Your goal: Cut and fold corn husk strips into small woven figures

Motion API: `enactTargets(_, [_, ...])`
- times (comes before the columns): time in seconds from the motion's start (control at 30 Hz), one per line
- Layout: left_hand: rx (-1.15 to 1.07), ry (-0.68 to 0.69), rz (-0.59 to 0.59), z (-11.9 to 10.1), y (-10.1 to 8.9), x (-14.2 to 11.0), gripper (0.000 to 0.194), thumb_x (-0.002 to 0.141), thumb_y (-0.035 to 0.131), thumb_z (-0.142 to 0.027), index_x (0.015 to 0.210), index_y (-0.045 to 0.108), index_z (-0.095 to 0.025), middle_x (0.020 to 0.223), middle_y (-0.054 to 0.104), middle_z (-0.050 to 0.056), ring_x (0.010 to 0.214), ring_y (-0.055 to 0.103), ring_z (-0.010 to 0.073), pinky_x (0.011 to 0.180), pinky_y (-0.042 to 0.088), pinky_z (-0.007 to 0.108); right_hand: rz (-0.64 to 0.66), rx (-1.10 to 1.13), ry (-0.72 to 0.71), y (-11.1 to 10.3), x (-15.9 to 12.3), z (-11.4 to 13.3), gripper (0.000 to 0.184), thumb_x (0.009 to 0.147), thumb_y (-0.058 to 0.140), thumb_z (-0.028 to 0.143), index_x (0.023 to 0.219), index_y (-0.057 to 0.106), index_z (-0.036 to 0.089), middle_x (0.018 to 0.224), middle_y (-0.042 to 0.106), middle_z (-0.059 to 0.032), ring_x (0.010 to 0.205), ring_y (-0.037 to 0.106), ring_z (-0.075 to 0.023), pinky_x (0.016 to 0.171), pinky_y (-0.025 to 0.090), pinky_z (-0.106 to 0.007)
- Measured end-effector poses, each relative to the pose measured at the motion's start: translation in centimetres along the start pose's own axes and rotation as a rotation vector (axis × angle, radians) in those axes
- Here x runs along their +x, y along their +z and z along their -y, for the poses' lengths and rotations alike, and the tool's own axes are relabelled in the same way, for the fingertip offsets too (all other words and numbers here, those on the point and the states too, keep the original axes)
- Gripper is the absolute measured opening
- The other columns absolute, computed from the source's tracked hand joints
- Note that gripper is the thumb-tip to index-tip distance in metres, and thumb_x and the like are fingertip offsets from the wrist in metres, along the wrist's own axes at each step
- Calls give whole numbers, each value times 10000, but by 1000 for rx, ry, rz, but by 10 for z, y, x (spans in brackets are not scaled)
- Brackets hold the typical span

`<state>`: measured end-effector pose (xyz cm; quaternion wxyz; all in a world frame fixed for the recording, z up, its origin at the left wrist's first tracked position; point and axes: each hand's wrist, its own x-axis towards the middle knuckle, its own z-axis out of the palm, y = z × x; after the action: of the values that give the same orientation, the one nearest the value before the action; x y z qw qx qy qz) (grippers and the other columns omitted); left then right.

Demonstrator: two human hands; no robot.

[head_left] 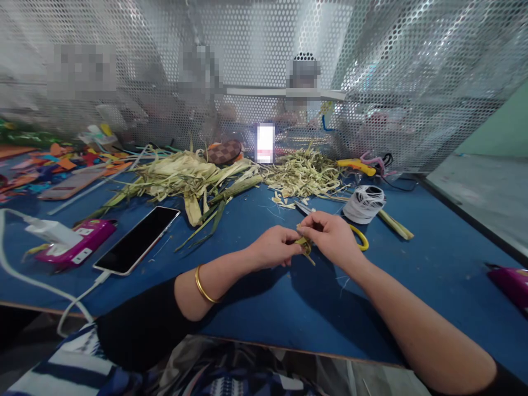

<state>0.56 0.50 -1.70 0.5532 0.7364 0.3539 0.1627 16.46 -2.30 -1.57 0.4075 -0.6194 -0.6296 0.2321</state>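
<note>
My left hand (274,247) and my right hand (332,236) meet over the middle of the blue table (289,308). Both are closed in a pinch on a small folded piece of green-yellow leaf strip (304,245) held between them, just above the table. A gold bangle (203,285) circles my left wrist. Yellow-handled scissors (359,235) lie partly hidden behind my right hand.
A pile of long dried leaves (185,179) and a heap of shredded strips (303,173) lie at the back. A spool of white thread (363,203) stands right of centre. A black phone (138,239) on a cable and a pink box (76,247) lie left. Perforated metal screen behind.
</note>
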Motion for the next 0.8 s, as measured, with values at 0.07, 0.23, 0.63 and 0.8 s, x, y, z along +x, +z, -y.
enactTargets(0.07, [-17, 23, 77, -3, -3, -1, 182, 757, 544, -246, 591, 533, -173, 437, 449, -49, 396, 440, 81, 402, 327, 171, -67, -28, -51, 1, 0, 1, 135, 705, 614, 305, 610, 607, 208, 621, 607, -6, 602, 511, -153, 573, 379, -281])
enactTargets(0.23, [-78, 79, 206, -8, -12, -4, 175, 751, 581, -290, 646, 574, -150, 516, 467, -47, 453, 431, 75, 475, 390, 196, -184, 162, 12, 10, -2, 6, 185, 735, 582, 359, 647, 565, 197, 578, 537, 15, 495, 470, -123, 462, 359, -246])
enactTargets(0.63, [-108, -21, 61, -6, 1, -4, 290, 740, 593, -424, 705, 649, -142, 525, 452, -48, 422, 347, 63, 415, 254, 208, -40, 388, 116, 15, -1, 7, 219, 672, 615, 392, 616, 546, 191, 517, 496, 38, 480, 414, -108, 458, 339, -241])
enactTargets(0.8, [-101, -6, 66, -9, 7, -7, 211, 724, 589, -332, 682, 653, -136, 500, 443, -52, 445, 303, 61, 439, 206, 210, -193, 291, 30, 16, -2, 5, 195, 686, 601, 346, 584, 531, 196, 557, 496, 26, 544, 423, -122, 523, 337, -258])
